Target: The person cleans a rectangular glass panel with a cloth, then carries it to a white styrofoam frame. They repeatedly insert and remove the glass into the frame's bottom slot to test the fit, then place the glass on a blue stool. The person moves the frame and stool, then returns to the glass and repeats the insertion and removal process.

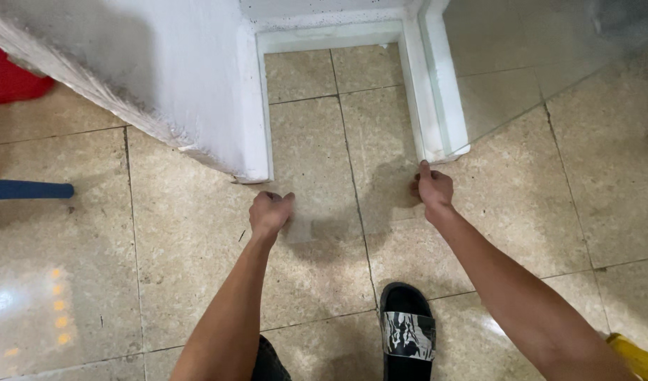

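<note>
- glass pane [549, 63] leans just right of the white frame post [417, 99]; you should expect it to be stiff, heavy, slick and fragile, so grip its edges.
- your right hand [433, 189], curled with the index finger out, touches the post's foot.
- your left hand [271, 212] is fisted and empty, left of the post.

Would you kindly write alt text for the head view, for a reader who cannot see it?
Two bare arms reach down over a beige tiled floor: the left hand is fisted just above the tiles, and the right hand points a finger at the foot of a white door frame. A black patterned slide sandal shows below.
</note>
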